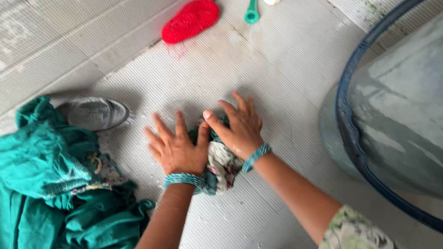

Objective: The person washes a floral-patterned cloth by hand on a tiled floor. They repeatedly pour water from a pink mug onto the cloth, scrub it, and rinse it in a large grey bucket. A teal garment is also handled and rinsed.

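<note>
Left hand: fingers spread, palm pressing flat on the wet cloth, not clamped.
Right hand: fingers apart, pressing the same cloth from above.
Cloth: bunched on ribbed floor between both hands (teal with white floral).
Nearby: teal pile left, tub right, red scrubber above.

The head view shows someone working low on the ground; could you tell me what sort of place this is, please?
Probably a floor-level laundry or washing spot: both hands, left hand and right hand, press a wet bundled cloth on ribbed floor tiles, beside a large water tub, a red scrubber and heaped teal fabric.
</note>
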